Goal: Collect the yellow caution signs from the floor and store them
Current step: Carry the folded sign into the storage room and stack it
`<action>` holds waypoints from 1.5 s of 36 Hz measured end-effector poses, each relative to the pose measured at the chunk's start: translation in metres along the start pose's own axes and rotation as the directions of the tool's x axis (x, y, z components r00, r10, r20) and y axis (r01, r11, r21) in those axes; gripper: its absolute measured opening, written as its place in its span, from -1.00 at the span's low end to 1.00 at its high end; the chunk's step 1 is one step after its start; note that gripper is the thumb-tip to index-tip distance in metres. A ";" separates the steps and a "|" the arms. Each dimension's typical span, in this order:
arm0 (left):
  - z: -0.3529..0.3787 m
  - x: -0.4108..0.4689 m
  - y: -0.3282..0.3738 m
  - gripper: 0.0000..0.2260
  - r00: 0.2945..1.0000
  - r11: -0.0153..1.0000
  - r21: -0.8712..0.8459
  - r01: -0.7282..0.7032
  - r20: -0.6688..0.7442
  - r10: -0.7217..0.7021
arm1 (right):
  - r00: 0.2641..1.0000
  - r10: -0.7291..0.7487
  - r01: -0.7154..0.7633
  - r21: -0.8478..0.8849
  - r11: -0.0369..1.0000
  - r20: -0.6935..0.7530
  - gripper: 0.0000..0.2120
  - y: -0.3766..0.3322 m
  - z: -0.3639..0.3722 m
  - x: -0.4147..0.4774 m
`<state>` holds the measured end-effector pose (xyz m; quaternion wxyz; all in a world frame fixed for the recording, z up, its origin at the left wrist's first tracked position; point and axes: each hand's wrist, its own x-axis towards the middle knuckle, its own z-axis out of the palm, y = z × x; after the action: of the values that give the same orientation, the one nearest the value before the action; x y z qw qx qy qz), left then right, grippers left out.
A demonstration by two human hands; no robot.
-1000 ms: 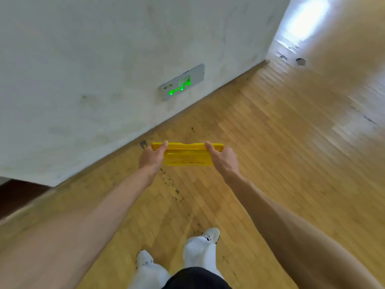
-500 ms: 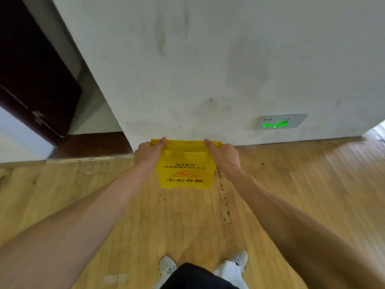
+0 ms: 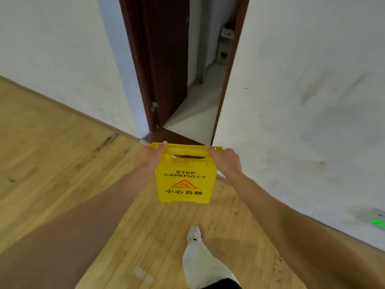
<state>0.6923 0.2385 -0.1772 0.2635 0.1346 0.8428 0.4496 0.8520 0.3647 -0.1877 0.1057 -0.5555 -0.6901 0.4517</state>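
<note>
The yellow caution sign [image 3: 184,180] reads "STEP CAREFULLY"; below, a red warning triangle; then "小心台阶".

The caution sign [image 3: 184,180] at the centre is bright yellow, with black "STEP CAREFULLY" lettering, an orange-red warning triangle below it and a row of black Chinese characters under that. At 12 o'clock the door [image 3: 166,69] is dark reddish brown, and the tiled floor [image 3: 198,113] beyond it is pale grey. The wall [image 3: 302,101] at 2 o'clock is off-white, blotched with grey smudges. The wooden floor [image 3: 52,163], from 9 o'clock down, is honey tan in narrow strips, flecked with dark scuffs. At 4 o'clock a pale grey wall plate [image 3: 378,221] glows green. At 6 o'clock the shoe [image 3: 194,234] is white with a small dark mark.
</note>
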 end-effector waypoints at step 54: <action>0.059 0.769 0.305 -0.48 0.933 0.934 0.300 -0.195 0.351 0.082 | 0.903 0.350 -0.305 0.202 0.931 -0.250 -0.32 -0.385 0.124 0.626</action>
<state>0.0888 0.8063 -0.2000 0.3428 0.3106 0.8376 0.2907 0.2875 0.8515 -0.1956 0.1689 -0.7119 -0.5267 0.4326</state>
